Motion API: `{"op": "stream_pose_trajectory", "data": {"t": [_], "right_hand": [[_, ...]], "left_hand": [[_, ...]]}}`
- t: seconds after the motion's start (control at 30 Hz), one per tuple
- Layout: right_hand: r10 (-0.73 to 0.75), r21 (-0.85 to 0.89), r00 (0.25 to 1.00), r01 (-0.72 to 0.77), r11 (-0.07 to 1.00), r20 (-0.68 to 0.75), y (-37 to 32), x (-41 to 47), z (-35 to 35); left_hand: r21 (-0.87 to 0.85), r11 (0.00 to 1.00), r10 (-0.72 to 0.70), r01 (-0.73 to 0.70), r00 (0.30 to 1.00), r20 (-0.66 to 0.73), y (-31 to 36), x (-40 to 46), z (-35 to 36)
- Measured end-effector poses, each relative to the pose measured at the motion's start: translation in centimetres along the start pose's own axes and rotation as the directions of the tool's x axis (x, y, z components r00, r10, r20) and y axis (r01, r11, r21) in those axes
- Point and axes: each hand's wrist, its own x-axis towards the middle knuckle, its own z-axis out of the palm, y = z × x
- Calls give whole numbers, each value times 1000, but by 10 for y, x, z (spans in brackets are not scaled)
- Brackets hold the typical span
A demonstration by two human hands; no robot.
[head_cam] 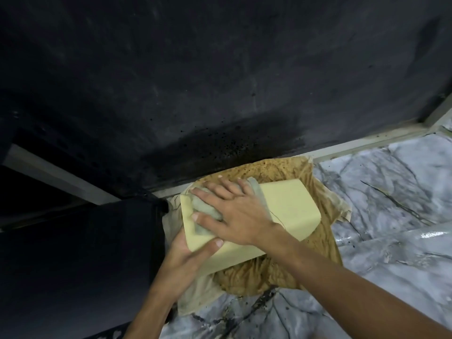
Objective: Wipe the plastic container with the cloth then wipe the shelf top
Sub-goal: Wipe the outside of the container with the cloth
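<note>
marble-look grey-white shelf top [367, 289] lower right, left hand [186, 250] gripping the near corner of a pale yellow rectangular plastic container [288, 204] mid-frame, right hand [232, 206] flat, fingers spread, pressing a crumpled grey cloth [208, 210] onto it, stained brown sheet [256, 275] underneath, grimy black wall [195, 69] up top

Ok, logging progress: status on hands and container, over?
Left hand grips container near corner. Right hand flat, pressing cloth on its top. Container sits on brown sheet over shelf top; nothing blocking.

my left hand [186, 255]: bare, thumbnail cut short | my right hand [236, 212]: bare, nails cut short | left forearm [152, 308], right forearm [354, 286]: bare to frame edge
</note>
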Motion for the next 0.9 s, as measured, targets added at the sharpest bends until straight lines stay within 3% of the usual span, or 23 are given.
{"op": "stream_pose_trajectory", "data": {"t": [0.13, 0.33, 0.43, 0.57, 0.7, 0.8, 0.87, 0.9], "right_hand": [[107, -86, 994, -108, 990, -20, 27, -25, 1], [318, -82, 941, -328, 941, -115, 83, -64, -1], [381, 108, 917, -369, 923, -118, 112, -78, -3], [352, 402, 903, -234, 885, -248, 137, -85, 7], [477, 524, 799, -246, 815, -366, 148, -92, 12], [586, 547, 722, -341, 764, -368, 160, -119, 9], [597, 535, 696, -351, 768, -400, 163, -137, 4], [585, 528, 694, -338, 779, -419, 162, -141, 0]], "left_hand": [[-27, 999, -24, 23, 999, -28, 0, -2, 0], [-64, 996, -62, 57, 995, -77, -6, -6, 1], [-65, 993, -98, 94, 994, -57, -3, -3, 2], [-88, 990, -113, 109, 993, -46, 3, 0, -2], [-69, 996, -64, 62, 998, -20, 17, 3, -6], [25, 997, 71, -74, 994, 81, 41, 6, -16], [257, 945, 154, -202, 969, 192, 59, 9, -18], [427, 866, 168, -261, 955, 243, 68, 11, -16]]}}
